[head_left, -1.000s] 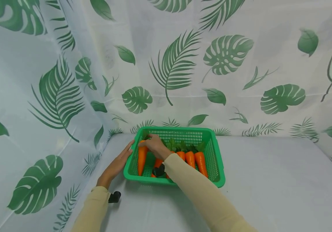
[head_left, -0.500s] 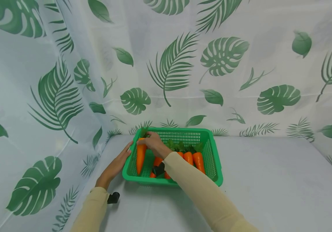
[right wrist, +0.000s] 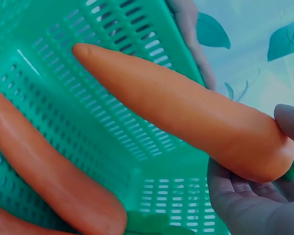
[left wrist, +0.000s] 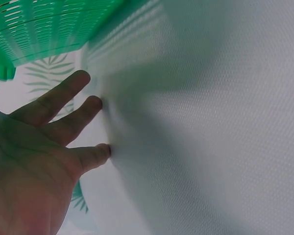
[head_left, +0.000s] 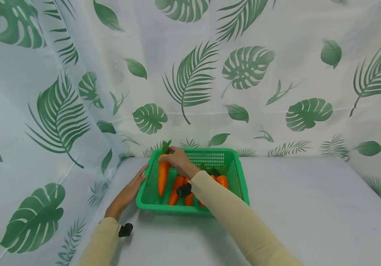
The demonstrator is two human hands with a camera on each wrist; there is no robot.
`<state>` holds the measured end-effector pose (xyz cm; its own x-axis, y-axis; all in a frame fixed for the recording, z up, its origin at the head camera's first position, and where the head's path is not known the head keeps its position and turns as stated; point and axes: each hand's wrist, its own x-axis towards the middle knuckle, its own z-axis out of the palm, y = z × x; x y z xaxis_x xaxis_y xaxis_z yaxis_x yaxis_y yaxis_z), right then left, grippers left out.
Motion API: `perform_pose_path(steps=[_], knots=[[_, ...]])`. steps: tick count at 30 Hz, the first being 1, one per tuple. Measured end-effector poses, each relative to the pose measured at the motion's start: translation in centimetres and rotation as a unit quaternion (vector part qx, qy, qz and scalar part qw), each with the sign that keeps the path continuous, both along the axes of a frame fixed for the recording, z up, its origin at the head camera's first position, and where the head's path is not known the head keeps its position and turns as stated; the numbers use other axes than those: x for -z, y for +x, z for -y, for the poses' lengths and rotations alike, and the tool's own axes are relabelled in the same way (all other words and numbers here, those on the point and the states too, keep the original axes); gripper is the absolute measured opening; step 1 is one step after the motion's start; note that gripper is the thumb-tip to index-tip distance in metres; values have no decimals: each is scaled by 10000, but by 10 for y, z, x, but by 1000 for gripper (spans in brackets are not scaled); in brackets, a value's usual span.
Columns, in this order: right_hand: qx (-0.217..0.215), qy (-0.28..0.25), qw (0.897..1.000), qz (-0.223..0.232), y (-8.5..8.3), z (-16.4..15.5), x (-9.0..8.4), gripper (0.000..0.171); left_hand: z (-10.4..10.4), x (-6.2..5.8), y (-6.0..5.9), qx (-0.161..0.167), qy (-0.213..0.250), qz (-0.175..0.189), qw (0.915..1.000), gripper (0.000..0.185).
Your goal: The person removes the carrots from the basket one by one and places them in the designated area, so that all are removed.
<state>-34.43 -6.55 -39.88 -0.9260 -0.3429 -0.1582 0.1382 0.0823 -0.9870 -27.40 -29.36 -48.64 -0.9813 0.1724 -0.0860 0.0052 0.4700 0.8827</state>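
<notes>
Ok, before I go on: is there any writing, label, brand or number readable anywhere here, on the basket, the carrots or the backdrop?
None: no view shows any readable text.
Green basket: plain perforated plastic, no label or mark showing.
Carrot held by the right hand: plain orange, unprinted.
Leaf-print cloth: only green leaf patterns, no words.
Left hand and grey table cover: nothing written.

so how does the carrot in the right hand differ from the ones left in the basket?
The held carrot is lifted, thick end pinched by the right hand, tip angled down; the other carrots lie loose on the floor of the basket. The held one sits leftmost, apart from them. All are orange with green tops.
</notes>
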Motion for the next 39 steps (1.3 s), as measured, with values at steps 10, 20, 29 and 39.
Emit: perform_pose_path(steps=[10,20,29,39], knots=[[-5,-141,9999,55,1,-15,-11,79,0,-2,2,60,25,-49,10000,66],[59,-251,9995,-157,3,-30,-9,70,-4,1,3,93,26,-177,9998,64],[174,-251,9992,-248,9,-33,-9,76,-4,0,11,47,74,-63,9999,67],[140,-331,9988,-340,12,-41,-10,73,-5,3,11,18,47,-172,9998,68]])
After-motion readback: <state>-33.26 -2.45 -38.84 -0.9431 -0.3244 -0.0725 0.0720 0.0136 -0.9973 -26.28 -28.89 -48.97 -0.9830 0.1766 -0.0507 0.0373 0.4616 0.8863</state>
